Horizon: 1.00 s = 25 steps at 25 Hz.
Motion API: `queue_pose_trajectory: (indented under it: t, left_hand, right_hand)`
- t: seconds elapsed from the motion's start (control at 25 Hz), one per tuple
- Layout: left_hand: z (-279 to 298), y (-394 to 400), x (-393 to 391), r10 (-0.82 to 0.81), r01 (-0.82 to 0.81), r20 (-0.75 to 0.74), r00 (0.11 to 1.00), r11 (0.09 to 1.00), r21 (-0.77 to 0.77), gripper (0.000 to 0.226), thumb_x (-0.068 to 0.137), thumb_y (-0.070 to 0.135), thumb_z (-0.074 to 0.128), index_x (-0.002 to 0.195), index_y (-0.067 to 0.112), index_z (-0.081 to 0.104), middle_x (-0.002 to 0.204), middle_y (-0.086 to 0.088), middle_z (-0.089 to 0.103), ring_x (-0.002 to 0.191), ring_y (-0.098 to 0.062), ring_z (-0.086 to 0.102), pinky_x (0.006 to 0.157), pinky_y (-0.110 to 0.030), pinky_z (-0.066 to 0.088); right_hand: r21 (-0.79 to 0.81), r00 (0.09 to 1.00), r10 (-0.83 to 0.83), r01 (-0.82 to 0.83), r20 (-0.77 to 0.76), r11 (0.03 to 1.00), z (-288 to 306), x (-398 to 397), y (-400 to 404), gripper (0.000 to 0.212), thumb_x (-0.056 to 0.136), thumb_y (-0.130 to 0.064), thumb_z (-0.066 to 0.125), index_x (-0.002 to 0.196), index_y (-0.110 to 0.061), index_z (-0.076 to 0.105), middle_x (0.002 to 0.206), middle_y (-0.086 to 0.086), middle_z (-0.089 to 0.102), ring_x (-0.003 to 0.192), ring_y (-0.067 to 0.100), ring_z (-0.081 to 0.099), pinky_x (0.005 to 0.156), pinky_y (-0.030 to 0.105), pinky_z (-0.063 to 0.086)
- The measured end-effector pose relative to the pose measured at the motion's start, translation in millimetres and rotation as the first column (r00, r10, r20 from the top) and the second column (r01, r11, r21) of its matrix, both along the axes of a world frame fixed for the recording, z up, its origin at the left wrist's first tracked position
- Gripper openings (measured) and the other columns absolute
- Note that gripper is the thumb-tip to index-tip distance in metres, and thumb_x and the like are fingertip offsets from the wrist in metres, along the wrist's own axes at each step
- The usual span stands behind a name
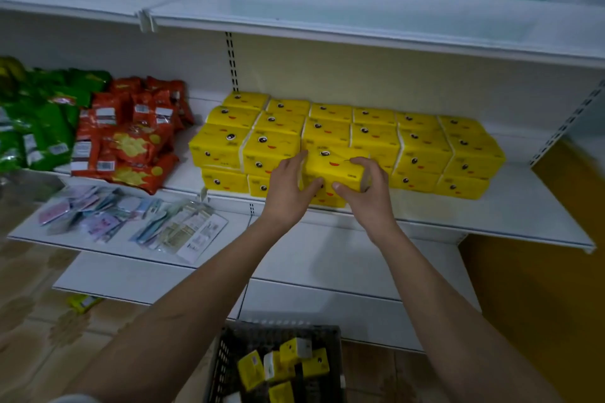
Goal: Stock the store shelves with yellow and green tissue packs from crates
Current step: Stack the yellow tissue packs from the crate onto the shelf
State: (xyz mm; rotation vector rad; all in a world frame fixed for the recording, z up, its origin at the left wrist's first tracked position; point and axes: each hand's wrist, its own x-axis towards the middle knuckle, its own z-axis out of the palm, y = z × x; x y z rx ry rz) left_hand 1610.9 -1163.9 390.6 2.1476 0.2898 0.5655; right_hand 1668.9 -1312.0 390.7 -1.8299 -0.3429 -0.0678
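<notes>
Both hands hold one yellow tissue pack (334,163) at the front of the middle white shelf (491,219). My left hand (288,186) grips its left end and my right hand (366,190) curls round its right end. The pack sits on top of another yellow pack. Behind and beside it, several yellow tissue packs (425,150) with smiley faces are stacked in two layers. Below me, a dark plastic crate (229,360) on the floor holds several more yellow packs (294,366). No green tissue packs are in view.
Left on the same shelf level lie red snack bags (131,134) and green snack bags (42,121). A lower shelf holds flat packets (137,222). The white shelf above (360,16) overhangs the stack. A yellow pack (83,301) lies on the tiled floor.
</notes>
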Motion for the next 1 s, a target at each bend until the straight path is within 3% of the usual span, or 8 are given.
queue_pose_trajectory:
  t: [0.12, 0.2, 0.56, 0.64, 0.72, 0.8, 0.84, 1.0]
  left_hand:
    - [6, 18, 20, 0.092, -0.019, -0.129, 0.987, 0.877, 0.479, 0.063, 0.093, 0.041, 0.057, 0.150, 0.032, 0.031, 0.152, -0.004, 0.033, 0.141, -0.029, 0.023, 0.112, -0.057, 0.026]
    - [5, 26, 25, 0.137, 0.041, -0.257, 0.957, 0.809, 0.586, 0.062, 0.095, 0.043, 0.052, 0.150, 0.039, 0.024, 0.158, -0.001, 0.021, 0.147, -0.030, 0.009, 0.114, -0.066, 0.010]
    - [-4, 35, 43, 0.130, 0.094, -0.332, 0.934, 0.808, 0.582, 0.064, 0.097, 0.041, 0.049, 0.152, 0.040, 0.016, 0.160, 0.000, 0.015, 0.149, -0.029, -0.001, 0.110, -0.071, 0.001]
    - [-9, 33, 38, 0.151, 0.008, -0.220, 0.964, 0.808, 0.589, 0.065, 0.095, 0.034, 0.054, 0.152, 0.034, 0.022, 0.159, -0.004, 0.018, 0.149, -0.030, 0.003, 0.112, -0.068, 0.004]
    - [-21, 32, 25, 0.113, -0.101, 0.011, 0.994, 0.837, 0.539, 0.056, 0.090, 0.021, 0.057, 0.143, 0.023, 0.041, 0.149, -0.011, 0.036, 0.142, -0.033, 0.025, 0.113, -0.061, 0.021]
    - [-45, 30, 7, 0.017, -0.130, 0.237, 0.971, 0.873, 0.469, 0.040, 0.087, 0.012, 0.055, 0.127, 0.014, 0.056, 0.128, -0.011, 0.053, 0.121, -0.030, 0.047, 0.100, -0.043, 0.040]
    - [-63, 29, -6, -0.014, -0.099, 0.245, 0.969, 0.891, 0.443, 0.034, 0.088, 0.009, 0.052, 0.122, 0.012, 0.059, 0.121, -0.010, 0.056, 0.112, -0.028, 0.050, 0.093, -0.038, 0.042]
    - [-149, 25, -57, -0.066, 0.116, -0.210, 0.976, 0.964, 0.238, 0.032, 0.092, 0.010, 0.050, 0.123, 0.015, 0.056, 0.115, -0.005, 0.057, 0.107, -0.023, 0.050, 0.086, -0.037, 0.046]
  right_hand:
    - [-0.014, 1.000, -0.015, 0.015, -0.015, 1.000, 4, 25, 19, 0.054, 0.073, -0.012, 0.082, 0.119, -0.023, 0.056, 0.128, 0.002, 0.042, 0.128, 0.020, 0.038, 0.099, 0.026, 0.035]
    - [-0.064, 1.000, 0.005, -0.006, -0.021, 0.998, 2, 39, 29, 0.053, 0.075, -0.012, 0.081, 0.120, -0.022, 0.055, 0.131, 0.004, 0.042, 0.129, 0.023, 0.036, 0.098, 0.027, 0.033]
    - [-0.264, 0.998, -0.041, 0.053, 0.050, 0.963, -12, 59, 38, 0.046, 0.079, -0.017, 0.077, 0.122, -0.020, 0.061, 0.136, 0.012, 0.046, 0.129, 0.033, 0.041, 0.106, 0.039, 0.033]
    - [-0.230, 0.997, -0.051, 0.064, 0.061, 0.971, -9, 53, 36, 0.049, 0.081, -0.018, 0.075, 0.127, -0.020, 0.058, 0.138, 0.011, 0.043, 0.130, 0.031, 0.040, 0.106, 0.040, 0.038]
    - [-0.111, 0.977, -0.155, 0.172, 0.147, 0.979, -11, 40, 32, 0.044, 0.087, -0.019, 0.068, 0.129, -0.019, 0.054, 0.136, 0.008, 0.043, 0.123, 0.024, 0.044, 0.099, 0.036, 0.043]
    - [0.095, 0.938, -0.292, 0.279, 0.185, 0.956, -21, 18, 28, 0.032, 0.093, -0.015, 0.059, 0.124, -0.017, 0.052, 0.124, 0.004, 0.048, 0.104, 0.018, 0.053, 0.080, 0.029, 0.049]
    - [0.155, 0.934, -0.322, 0.299, 0.155, 0.942, -30, 5, 26, 0.028, 0.094, -0.012, 0.056, 0.121, -0.016, 0.051, 0.118, 0.003, 0.051, 0.095, 0.016, 0.054, 0.073, 0.026, 0.049]
    - [0.036, 0.981, -0.183, 0.185, -0.061, 0.982, -103, -44, 21, 0.022, 0.096, -0.006, 0.051, 0.114, -0.017, 0.053, 0.105, 0.002, 0.056, 0.086, 0.011, 0.055, 0.072, 0.023, 0.047]
